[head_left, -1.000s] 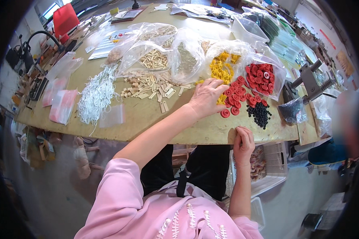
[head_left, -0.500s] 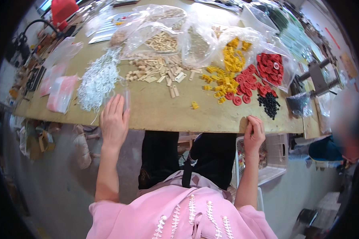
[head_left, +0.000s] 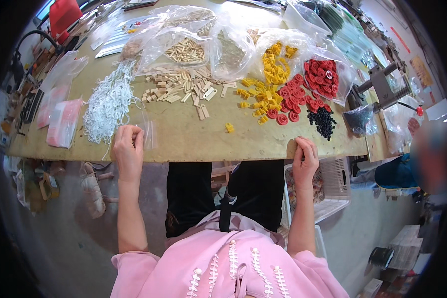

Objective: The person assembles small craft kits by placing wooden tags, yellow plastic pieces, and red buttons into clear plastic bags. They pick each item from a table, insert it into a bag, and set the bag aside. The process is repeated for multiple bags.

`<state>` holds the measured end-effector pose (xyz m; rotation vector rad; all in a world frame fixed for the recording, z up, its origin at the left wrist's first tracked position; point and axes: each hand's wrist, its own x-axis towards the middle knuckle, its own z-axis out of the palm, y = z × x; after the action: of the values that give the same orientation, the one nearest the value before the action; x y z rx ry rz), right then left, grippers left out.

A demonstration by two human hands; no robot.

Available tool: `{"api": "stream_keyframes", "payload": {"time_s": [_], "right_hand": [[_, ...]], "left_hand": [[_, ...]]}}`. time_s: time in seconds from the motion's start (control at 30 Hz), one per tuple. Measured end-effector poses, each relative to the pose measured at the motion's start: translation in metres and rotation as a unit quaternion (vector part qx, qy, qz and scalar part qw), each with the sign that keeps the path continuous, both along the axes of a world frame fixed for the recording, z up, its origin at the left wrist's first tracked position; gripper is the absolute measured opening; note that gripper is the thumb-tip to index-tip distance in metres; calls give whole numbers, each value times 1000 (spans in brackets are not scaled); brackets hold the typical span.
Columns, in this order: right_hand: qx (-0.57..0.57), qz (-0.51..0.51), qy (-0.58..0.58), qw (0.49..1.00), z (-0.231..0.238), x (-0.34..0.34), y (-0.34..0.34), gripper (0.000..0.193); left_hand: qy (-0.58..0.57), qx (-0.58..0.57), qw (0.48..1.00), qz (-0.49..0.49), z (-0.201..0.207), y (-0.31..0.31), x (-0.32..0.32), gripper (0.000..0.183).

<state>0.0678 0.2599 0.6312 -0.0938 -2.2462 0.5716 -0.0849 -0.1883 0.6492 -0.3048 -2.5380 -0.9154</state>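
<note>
My left hand (head_left: 128, 150) rests at the table's near edge with its fingers curled in, beside a small clear plastic bag (head_left: 150, 133) lying flat. What those fingers hold, if anything, is hidden. Just beyond it lies a tangled heap of white cords (head_left: 108, 102). At the front right my right hand (head_left: 305, 158) is closed, thumb against fingers; its inside cannot be seen. Nearest to it are a pile of small black rings (head_left: 322, 123), red round wheel-like pieces (head_left: 293, 102) and yellow plastic pieces (head_left: 260, 99). One yellow piece (head_left: 229, 127) lies apart. Light wooden pieces (head_left: 184, 85) are scattered mid-table.
Clear bags of wooden pegs (head_left: 185, 50), yellow parts (head_left: 275, 64) and red wheels (head_left: 321, 77) stand behind the piles. Pink-and-clear packets (head_left: 64, 124) lie at left. A metal clamp-like device (head_left: 385, 89) stands at right. Below the table is a white crate (head_left: 333, 198).
My left hand has gone from flat, stretched fingers to curled ones, uncovering more of the clear bag. My right hand stays closed at the edge. The whole view has shifted slightly.
</note>
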Motion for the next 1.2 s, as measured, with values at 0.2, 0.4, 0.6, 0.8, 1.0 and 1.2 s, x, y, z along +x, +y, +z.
{"api": "stream_keyframes", "payload": {"time_s": [0.2, 0.4, 0.6, 0.8, 1.0, 1.2], "right_hand": [[-12, 9, -10, 1000, 2, 0, -2, 22], [-18, 9, -18, 1000, 3, 2, -2, 21], [-43, 0, -21, 999, 10, 2, -13, 21], [-292, 167, -127, 933, 50, 23, -100, 22], [-601, 318, -287, 674, 61, 27, -137, 16], [-582, 273, -319, 697, 53, 35, -133, 14]], "left_hand": [[155, -105, 982, 34, 9, 4, -8, 13], [40, -43, 998, 27, -1, -9, -1, 9], [56, 135, 989, 34, -11, -17, -2, 5], [155, 45, 980, -118, 49, 72, 70, 10], [120, 87, 947, -284, 48, 127, 104, 20], [69, 102, 952, -280, 37, 132, 102, 19]]}}
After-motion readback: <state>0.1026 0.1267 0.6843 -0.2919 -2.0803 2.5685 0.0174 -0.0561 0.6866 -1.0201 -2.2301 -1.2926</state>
